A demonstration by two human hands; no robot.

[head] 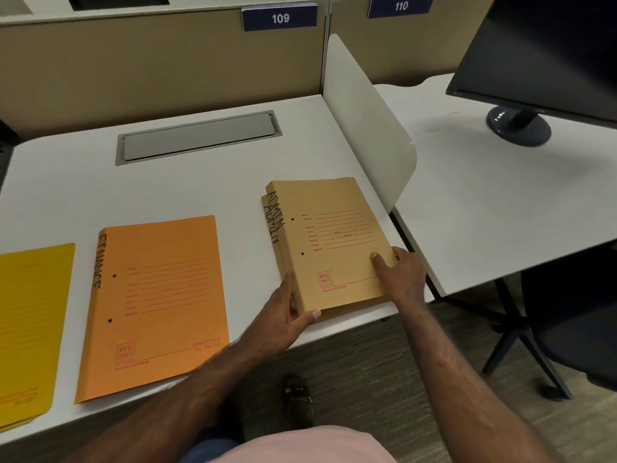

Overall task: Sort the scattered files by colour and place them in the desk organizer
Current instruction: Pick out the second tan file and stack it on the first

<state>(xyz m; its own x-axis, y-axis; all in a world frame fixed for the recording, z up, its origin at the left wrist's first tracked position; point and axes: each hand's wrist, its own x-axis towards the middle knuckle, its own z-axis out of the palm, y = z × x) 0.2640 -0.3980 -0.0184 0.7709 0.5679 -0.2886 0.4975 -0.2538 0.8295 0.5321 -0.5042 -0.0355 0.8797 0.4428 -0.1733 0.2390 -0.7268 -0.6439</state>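
A stack of brown files (334,238) marked ADMIN lies at the desk's front right corner. My left hand (283,315) grips the stack's near left corner, thumb along the front edge. My right hand (399,275) holds the stack's right edge, thumb on the top cover. An orange file (157,305) marked FINANCE lies flat to the left of the stack. A yellow file (30,329) lies at the far left, partly cut off by the frame. No desk organizer is in view.
A white divider panel (367,121) stands just right of the brown stack. A grey cable hatch (200,137) sits at the desk's back. A monitor (541,51) stands on the neighbouring desk (484,195). A dark chair (574,322) is at the lower right.
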